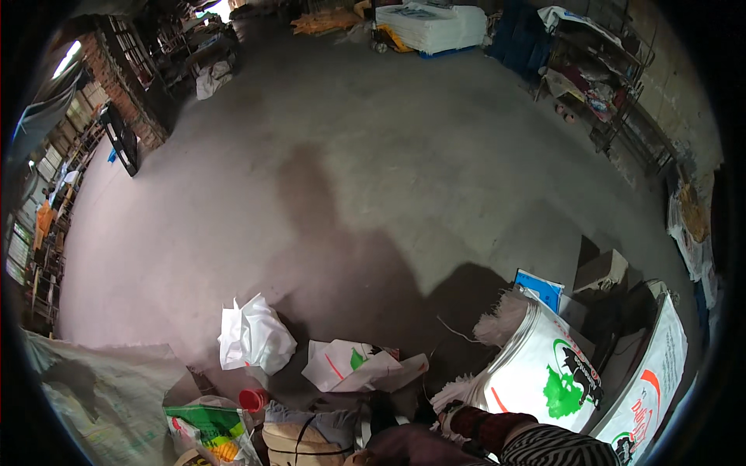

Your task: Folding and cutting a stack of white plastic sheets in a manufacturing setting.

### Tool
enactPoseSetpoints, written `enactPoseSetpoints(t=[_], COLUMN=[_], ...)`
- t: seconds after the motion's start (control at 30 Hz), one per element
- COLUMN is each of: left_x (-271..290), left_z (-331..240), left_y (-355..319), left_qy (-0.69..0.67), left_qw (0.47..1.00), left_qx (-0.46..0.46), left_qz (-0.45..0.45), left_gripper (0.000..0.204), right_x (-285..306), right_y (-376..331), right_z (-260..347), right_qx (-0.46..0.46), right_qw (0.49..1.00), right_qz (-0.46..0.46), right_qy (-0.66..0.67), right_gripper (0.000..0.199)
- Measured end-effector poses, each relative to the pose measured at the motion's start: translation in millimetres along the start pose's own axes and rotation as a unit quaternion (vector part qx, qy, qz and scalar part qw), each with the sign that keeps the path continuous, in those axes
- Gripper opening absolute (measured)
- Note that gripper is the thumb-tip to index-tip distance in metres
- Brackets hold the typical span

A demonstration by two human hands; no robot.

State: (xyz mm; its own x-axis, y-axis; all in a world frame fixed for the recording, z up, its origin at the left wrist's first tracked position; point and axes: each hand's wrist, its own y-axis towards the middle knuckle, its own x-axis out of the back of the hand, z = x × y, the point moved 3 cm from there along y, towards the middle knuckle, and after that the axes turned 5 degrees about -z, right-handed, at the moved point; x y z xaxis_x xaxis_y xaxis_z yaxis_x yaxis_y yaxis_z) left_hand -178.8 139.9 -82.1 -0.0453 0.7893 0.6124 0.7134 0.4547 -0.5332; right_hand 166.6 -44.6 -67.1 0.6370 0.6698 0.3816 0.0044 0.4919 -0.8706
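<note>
Right sleeve (559, 447) in wavy black and pale grey stripes, long dark red checked cuff (489, 426) toward the wrist, dark maroon clothing (408, 447) to its left

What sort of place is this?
Likely a sack workshop or warehouse: printed white sacks piled close by, a big white stack at the far end, and a brick pillar.

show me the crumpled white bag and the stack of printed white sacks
crumpled white bag (255, 339): head view, middle of its front
stack of printed white sacks (535, 377): head view, printed face
</note>
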Motion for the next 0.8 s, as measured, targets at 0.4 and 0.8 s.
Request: enactPoseSetpoints(t=[0.4, 0.8], left_x=[-7.8, -5.6], left_z=[-30.7, -18.1], left_y=[65.5, 60.4], left_qy=[-0.511, -0.07], left_qw=[0.835, 0.992], left_qx=[0.198, -0.09], left_qz=[0.045, -0.044], left_gripper=[0.015, 0.022], right_x=[0.8, -4.0], right_y=[-0.4, -6.0], right_z=[-1.1, 4.8], right_qx=[-0.02, -0.036], right_qw=[1.0, 0.999], right_qz=[-0.006, -0.012], right_qy=[-0.013, -0.027], right_gripper=[0.052, 0.052])
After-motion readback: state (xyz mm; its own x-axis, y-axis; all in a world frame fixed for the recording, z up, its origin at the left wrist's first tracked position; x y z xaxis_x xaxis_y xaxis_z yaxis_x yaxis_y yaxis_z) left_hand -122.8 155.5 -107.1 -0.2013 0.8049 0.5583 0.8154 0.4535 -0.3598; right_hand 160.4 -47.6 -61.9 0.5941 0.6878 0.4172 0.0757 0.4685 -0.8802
